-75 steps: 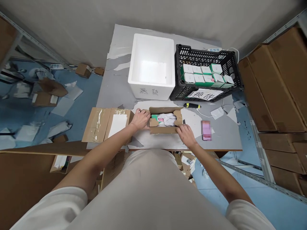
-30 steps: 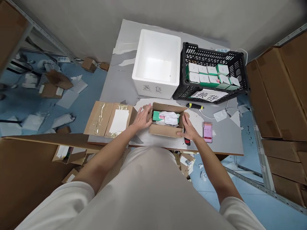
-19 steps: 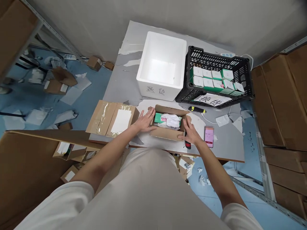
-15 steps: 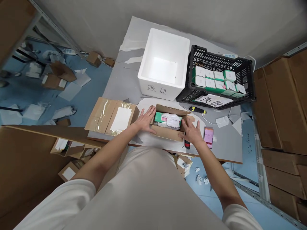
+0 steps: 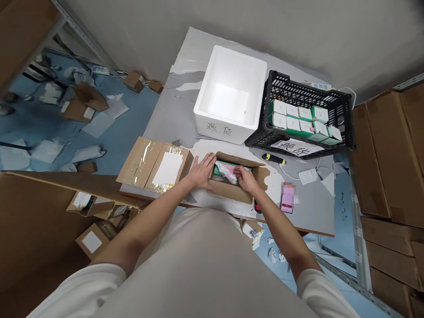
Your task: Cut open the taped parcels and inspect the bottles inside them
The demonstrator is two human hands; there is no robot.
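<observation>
An open cardboard box (image 5: 230, 192) sits at the table's front edge. Inside it lie a green and pink box (image 5: 220, 164) and crumpled white paper (image 5: 227, 173). Spread fingers of my left hand (image 5: 202, 173) rest against the box's left end. My right hand (image 5: 247, 179) reaches into the box, its fingers curled on the paper; the fingertips are partly hidden. Just right of the box are a yellow and black tool handle (image 5: 273, 158) and a phone (image 5: 287, 198). A red and black handle (image 5: 257, 206) is partly covered by my right forearm.
Taped cartons (image 5: 154, 163) stand left on the table (image 5: 172, 104). Behind are a white foam box (image 5: 228, 126) and a black crate (image 5: 298, 86) holding several green and white boxes (image 5: 293, 123). Stacked cartons (image 5: 377, 154) line the right; scraps litter the floor.
My right hand has moved left from the box's right end into it and closed on the paper. The paper has shifted, baring more green and pink. My left hand stays put.
</observation>
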